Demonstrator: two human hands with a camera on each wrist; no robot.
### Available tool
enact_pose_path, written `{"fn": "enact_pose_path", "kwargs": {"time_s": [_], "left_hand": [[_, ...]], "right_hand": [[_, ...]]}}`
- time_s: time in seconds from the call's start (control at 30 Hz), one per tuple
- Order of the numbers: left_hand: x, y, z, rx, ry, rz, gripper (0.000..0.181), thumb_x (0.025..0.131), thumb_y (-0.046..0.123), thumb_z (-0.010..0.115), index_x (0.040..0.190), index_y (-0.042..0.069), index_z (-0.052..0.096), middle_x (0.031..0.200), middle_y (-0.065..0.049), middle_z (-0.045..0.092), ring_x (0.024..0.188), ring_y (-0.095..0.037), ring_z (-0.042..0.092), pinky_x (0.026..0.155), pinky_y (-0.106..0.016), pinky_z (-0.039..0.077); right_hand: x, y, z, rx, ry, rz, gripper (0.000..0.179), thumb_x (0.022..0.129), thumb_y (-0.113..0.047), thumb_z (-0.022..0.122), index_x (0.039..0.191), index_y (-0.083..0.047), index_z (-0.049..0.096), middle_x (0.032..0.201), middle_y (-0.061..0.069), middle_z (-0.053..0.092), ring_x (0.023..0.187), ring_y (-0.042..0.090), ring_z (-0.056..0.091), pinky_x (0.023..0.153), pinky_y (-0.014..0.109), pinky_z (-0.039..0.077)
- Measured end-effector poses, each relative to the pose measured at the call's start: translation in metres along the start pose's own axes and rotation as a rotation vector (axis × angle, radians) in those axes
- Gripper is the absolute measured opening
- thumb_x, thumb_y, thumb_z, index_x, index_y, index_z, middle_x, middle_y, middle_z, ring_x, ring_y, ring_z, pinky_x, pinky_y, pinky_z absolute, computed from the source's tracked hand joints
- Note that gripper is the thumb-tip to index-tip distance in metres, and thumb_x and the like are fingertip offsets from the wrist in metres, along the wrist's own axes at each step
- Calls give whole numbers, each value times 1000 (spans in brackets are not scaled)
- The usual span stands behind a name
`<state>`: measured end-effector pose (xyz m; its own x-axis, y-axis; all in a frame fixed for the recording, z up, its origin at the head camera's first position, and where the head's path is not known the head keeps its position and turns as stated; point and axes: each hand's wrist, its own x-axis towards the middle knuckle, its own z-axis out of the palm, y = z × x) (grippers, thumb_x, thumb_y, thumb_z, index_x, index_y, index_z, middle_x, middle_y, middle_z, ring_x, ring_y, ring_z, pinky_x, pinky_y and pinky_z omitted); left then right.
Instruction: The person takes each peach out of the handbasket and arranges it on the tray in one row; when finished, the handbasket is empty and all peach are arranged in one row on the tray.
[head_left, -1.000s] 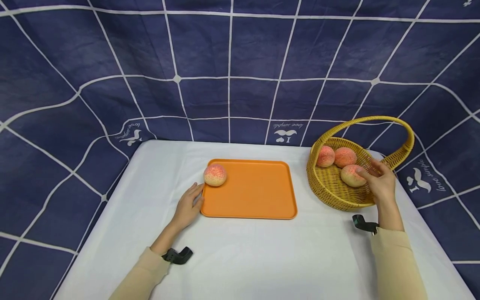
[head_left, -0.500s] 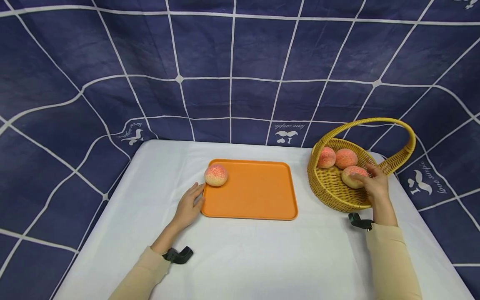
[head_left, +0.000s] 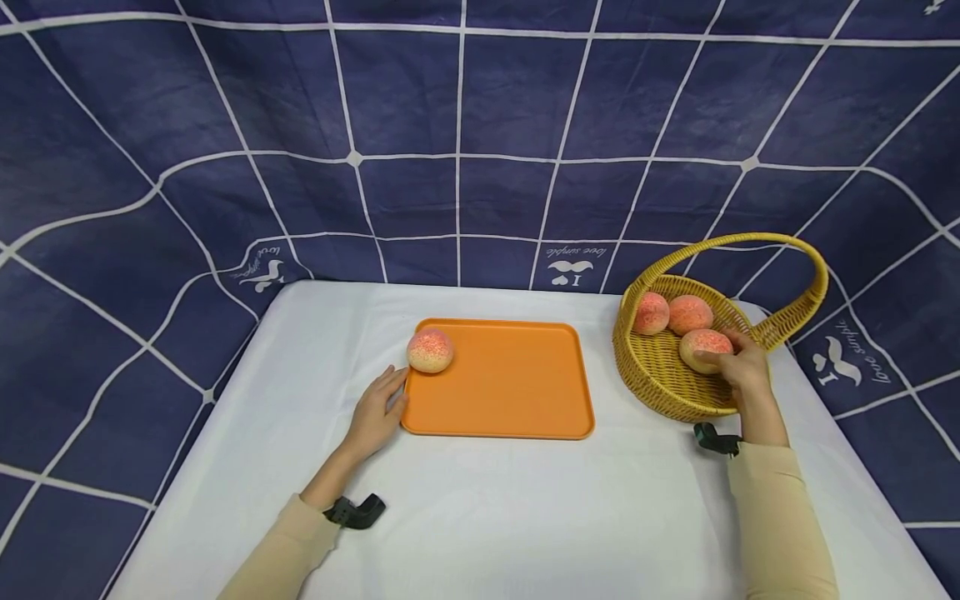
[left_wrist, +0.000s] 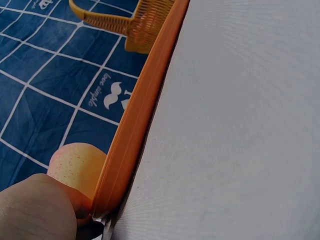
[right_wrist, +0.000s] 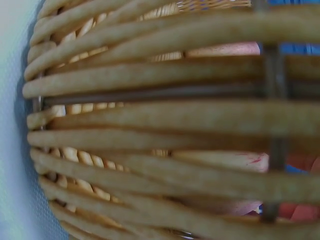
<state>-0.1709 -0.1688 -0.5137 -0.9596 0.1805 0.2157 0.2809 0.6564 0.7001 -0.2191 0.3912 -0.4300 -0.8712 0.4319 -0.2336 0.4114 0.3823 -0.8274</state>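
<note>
My right hand [head_left: 752, 371] is inside the yellow wicker basket [head_left: 656, 385], fingers and thumb grasping the nearest peach [head_left: 703, 348] — it sits right of the basket's middle, under the handle's right end. Two more peaches, the left peach [head_left: 651, 313] and the middle peach [head_left: 690, 314], lie side by side beyond it. From my right wrist, the basket's weave hides most of this grasp. My left hand [head_left: 377, 414] rests at the left edge of the orange tray [head_left: 510, 383], fingers loose and extended, gripping nothing. A fourth peach [head_left: 430, 351] sits on the tray's far left corner, just beside my fingertips. Tray and basket stand apart on the white-covered bench [head_left: 525, 517].
</note>
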Motion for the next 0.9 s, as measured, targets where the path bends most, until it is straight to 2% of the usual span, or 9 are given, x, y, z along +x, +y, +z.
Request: {"fn": "enact_pose_path", "kwargs": {"time_s": [0.17, 0.23, 0.27, 0.4, 0.47, 0.5, 0.53, 0.73, 0.9], "left_hand": [[0, -1, -1, 0, 1, -2, 47, 97, 9, 54, 141, -4, 47, 147, -22, 47, 143, -39, 34, 120, -54, 23], [0, -1, -1, 0, 4, 5, 46, 97, 9, 54, 141, -5, 47, 146, -22, 47, 143, -39, 34, 120, -54, 23], [0, -1, -1, 1, 4, 6, 46, 97, 9, 54, 141, -5, 47, 146, -22, 47, 143, -39, 34, 120, -54, 23], [-1, -1, 0, 4, 13, 14, 46, 97, 8, 54, 141, -5, 47, 146, -22, 47, 142, -40, 35, 119, -55, 24], [-1, -1, 1, 6, 25, 24, 46, 97, 8, 54, 140, -6, 48, 145, -23, 48, 141, -41, 36, 119, -56, 25], [-1, -2, 1, 4, 31, 30, 45, 97, 8, 54, 140, -6, 48, 145, -23, 48, 141, -41, 36, 118, -57, 25], [-1, -2, 1, 3, 36, 37, 45, 97, 7, 55, 139, -7, 48, 145, -24, 49, 141, -42, 37, 118, -57, 25], [0, -1, 2, -5, 38, 46, 45, 96, 7, 55, 139, -7, 49, 144, -24, 49, 140, -43, 37, 117, -58, 25], [-1, 0, 0, -7, 20, 31, 46, 97, 9, 54, 140, -7, 48, 145, -23, 49, 142, -41, 35, 119, -55, 24]], "right_hand": [[0, 0, 0, -27, -11, 19, 82, 89, -9, 66, 155, 1, 17, 158, 25, 23, 142, 40, 29, 119, 51, 29], [0, 0, 0, -34, -11, 26, 82, 89, -10, 66, 155, 1, 18, 158, 26, 24, 140, 39, 31, 117, 51, 31], [0, 0, 0, -45, -10, 28, 82, 89, -11, 67, 154, 1, 18, 157, 26, 25, 138, 38, 33, 114, 49, 36], [0, 1, 0, -56, -8, 30, 81, 88, -11, 68, 154, 0, 22, 151, 25, 33, 118, 27, 48, 90, 31, 55], [0, 1, 0, -60, -5, 33, 82, 87, -11, 70, 154, 0, 23, 148, 23, 36, 106, 18, 50, 73, 20, 55], [-1, 1, 0, -51, -3, 36, 82, 87, -11, 70, 154, 0, 23, 147, 23, 36, 103, 16, 51, 70, 18, 56], [-1, 1, 0, -39, -1, 42, 83, 87, -11, 71, 154, 0, 23, 146, 22, 37, 100, 14, 51, 69, 19, 58], [-5, -1, -2, -48, -16, 71, 83, 89, -19, 69, 155, -3, 21, 153, 23, 30, 109, 21, 48, 68, 18, 54], [-7, -4, -2, -50, -29, 47, 82, 90, -21, 69, 155, -2, 21, 152, 24, 30, 96, 12, 50, 69, 19, 57]]}}
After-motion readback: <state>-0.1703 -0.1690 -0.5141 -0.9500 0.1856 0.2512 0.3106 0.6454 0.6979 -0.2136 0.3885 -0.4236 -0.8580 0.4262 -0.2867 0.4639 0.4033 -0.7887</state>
